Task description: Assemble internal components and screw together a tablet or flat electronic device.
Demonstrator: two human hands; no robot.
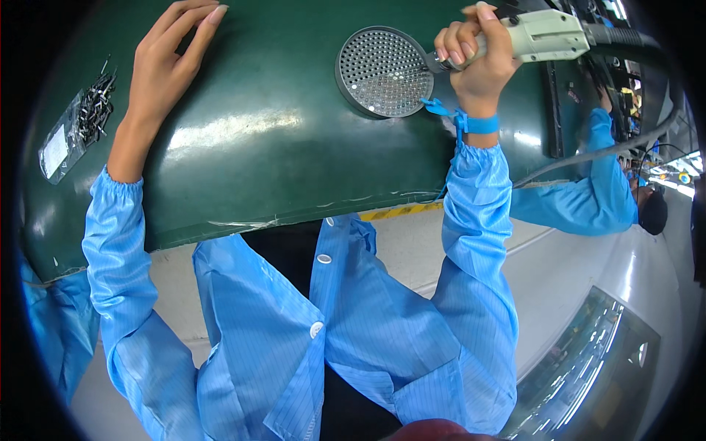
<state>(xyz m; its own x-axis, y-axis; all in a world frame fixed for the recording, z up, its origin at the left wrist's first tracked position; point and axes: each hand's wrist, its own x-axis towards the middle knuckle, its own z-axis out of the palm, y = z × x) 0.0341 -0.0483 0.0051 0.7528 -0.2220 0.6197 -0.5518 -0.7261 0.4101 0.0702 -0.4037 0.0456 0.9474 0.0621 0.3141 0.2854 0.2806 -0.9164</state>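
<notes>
My right hand (483, 65) is closed around the pale handle of a corded hand tool (546, 35), held above the green worktop at the upper right. At the tool's left end is a round, shallow metal head (384, 72), its face dotted with small holes. A blue wrist strap (481, 123) circles my right wrist. Over at the upper left, my left hand (163, 67) hovers or rests over the worktop, fingers stretched out and holding nothing. Left of it lies a clear plastic bag (62, 143) with a white label, beside a heap of small dark parts (95, 110).
The green worktop (243, 173) has a worn front edge close to my body. A grey cable (610, 151) curves down at the right. Another person's blue sleeve (581, 206) shows at the right, and blue cloth (62, 323) at the far left.
</notes>
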